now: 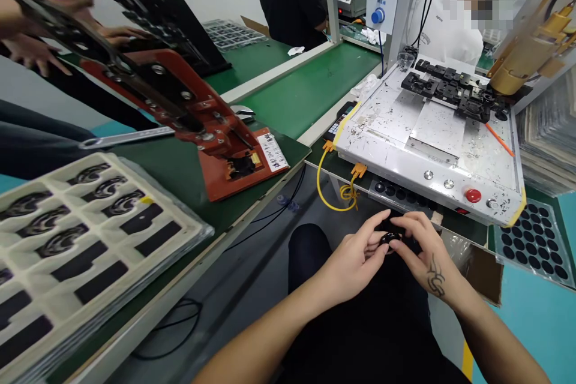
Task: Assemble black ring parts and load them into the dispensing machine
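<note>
Both of my hands meet over my lap, at the lower right of the head view. Between the fingertips is a small glossy black part (390, 238), with more dark material behind it. My left hand (360, 255) pinches the part from the left. The fingers of my right hand (420, 243) are bent round its other side, the thumb against it. Fingers and dark clothing hide much of the part's outline.
A red toggle press (207, 183) stands on the left bench beside a cream tray (112, 163) of black parts. On the right is a white machine (387, 138) with black fixtures and a yellow cable (320, 186). A sheet of black discs (533, 240) lies right. Other people stand behind.
</note>
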Demonstrator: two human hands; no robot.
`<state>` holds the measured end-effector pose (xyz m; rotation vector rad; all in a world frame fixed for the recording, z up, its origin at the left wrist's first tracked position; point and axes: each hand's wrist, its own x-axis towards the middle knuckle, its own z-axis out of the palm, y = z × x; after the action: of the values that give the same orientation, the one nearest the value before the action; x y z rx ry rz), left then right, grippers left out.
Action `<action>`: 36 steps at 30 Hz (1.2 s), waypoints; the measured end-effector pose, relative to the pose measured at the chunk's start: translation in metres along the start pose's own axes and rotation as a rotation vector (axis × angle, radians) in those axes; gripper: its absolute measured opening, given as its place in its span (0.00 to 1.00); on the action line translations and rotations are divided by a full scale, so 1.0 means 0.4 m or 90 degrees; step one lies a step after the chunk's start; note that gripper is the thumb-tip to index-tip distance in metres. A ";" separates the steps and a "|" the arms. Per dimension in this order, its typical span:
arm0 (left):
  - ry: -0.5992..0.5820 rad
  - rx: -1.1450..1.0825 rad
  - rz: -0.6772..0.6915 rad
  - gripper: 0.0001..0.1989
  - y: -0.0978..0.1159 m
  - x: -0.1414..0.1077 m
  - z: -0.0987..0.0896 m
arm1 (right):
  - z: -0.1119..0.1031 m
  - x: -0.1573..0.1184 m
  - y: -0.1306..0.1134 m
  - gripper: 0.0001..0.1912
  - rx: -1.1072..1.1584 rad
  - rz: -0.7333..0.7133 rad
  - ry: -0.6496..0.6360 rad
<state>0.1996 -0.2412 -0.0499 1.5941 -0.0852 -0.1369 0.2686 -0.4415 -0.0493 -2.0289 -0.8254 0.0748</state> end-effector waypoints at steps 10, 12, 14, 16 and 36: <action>0.152 -0.161 -0.015 0.21 0.006 0.027 0.005 | 0.006 0.023 -0.030 0.14 0.262 0.213 0.080; 0.155 -0.160 -0.037 0.14 0.002 0.026 0.014 | 0.021 0.020 -0.028 0.17 0.336 0.253 0.081; 0.153 -0.139 -0.037 0.11 0.003 0.023 0.017 | 0.029 0.017 -0.026 0.19 0.362 0.261 0.074; 0.157 -0.102 -0.018 0.10 0.009 0.020 0.015 | 0.029 0.016 -0.028 0.19 0.371 0.253 0.064; 0.176 0.022 0.052 0.08 0.039 0.004 0.022 | 0.022 0.005 -0.044 0.18 0.360 0.260 0.068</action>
<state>0.2006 -0.2507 -0.0347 1.6273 0.0627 0.1501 0.2579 -0.4279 -0.0404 -1.6108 -0.2654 0.3826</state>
